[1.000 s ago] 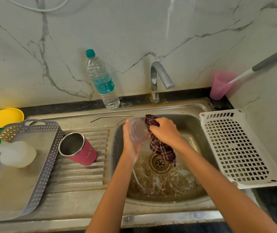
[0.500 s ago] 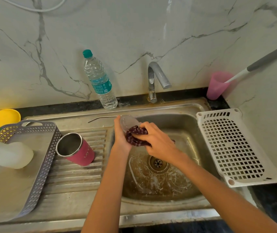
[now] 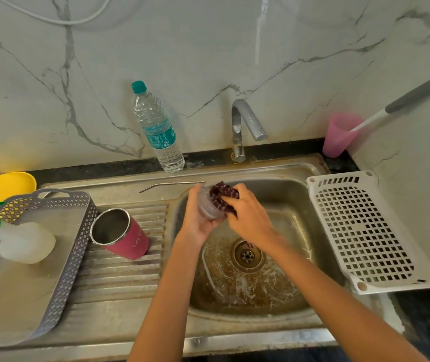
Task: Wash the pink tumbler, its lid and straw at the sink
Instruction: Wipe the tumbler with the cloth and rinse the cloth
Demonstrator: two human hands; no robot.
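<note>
over the sink (image 3: 261,323), at its 11 o'clock corner, my left grip (image 3: 197,223) cups the clear lid (image 3: 204,206); my right grip (image 3: 248,215) pinches the checked cloth (image 3: 221,195) onto it. i would rotate the lid, rubbing its rim. the tumbler (image 3: 123,237) lies at the sink's 9 o'clock, the straw (image 3: 172,184) at 11.

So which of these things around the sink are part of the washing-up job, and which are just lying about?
In the job: lid in the left hand, checked cloth in the right hand, pink tumbler, metal straw, sink.
Lying about: water bottle, pink cup, white rack, grey tray, spray bottle, yellow dish.
</note>
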